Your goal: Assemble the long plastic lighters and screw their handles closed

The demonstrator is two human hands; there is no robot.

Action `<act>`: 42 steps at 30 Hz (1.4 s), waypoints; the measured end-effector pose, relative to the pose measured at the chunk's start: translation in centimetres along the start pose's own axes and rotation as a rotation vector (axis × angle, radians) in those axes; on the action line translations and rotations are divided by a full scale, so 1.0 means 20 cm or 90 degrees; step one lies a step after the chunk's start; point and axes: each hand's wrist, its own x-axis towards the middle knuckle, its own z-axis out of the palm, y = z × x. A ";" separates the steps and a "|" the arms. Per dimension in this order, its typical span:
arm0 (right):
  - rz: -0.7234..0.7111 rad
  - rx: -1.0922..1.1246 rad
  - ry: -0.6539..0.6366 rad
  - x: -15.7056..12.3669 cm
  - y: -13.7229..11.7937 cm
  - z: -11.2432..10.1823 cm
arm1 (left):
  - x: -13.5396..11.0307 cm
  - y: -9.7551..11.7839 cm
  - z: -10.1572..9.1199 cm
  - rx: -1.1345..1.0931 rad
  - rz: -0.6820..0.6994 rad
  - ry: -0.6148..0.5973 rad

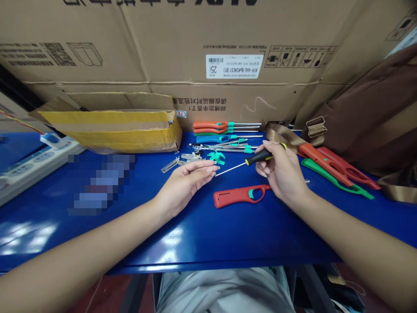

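Observation:
My right hand (280, 169) is closed around the black and yellow handle of a screwdriver (249, 162), its thin shaft slanting down to the left. The tip ends at the fingers of my left hand (185, 182). Those fingers are pinched together, and whatever they hold is too small to make out. Just below the shaft a red lighter (228, 197) with a green trigger lies flat on the table. Beyond my left fingertips sit small green plastic pieces (216, 157) and several clear plastic parts (190, 157).
Several lighters (211, 127) and metal-tubed parts lie along the back. Orange, red and green casings (335, 167) rest at the right beside a brown bag (365, 104). A yellow-taped box (124, 130) and a power strip (35, 167) stand left. A large carton (163, 56) walls the back.

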 end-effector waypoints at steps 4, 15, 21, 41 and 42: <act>0.001 -0.008 -0.005 0.00 0.01 0.01 | -0.01 0.01 0.02 -0.029 -0.012 0.011; -0.020 -0.013 0.002 -0.01 -0.01 0.01 | 0.01 0.01 0.01 -0.026 -0.042 -0.001; -0.023 -0.013 0.010 0.00 -0.02 0.00 | -0.01 0.01 0.02 -0.019 -0.071 -0.024; -0.044 -0.003 0.021 0.00 -0.05 -0.01 | -0.03 -0.02 0.00 0.461 0.238 -0.120; -0.048 0.000 0.026 0.00 -0.05 -0.01 | -0.03 -0.02 0.00 0.467 0.242 -0.126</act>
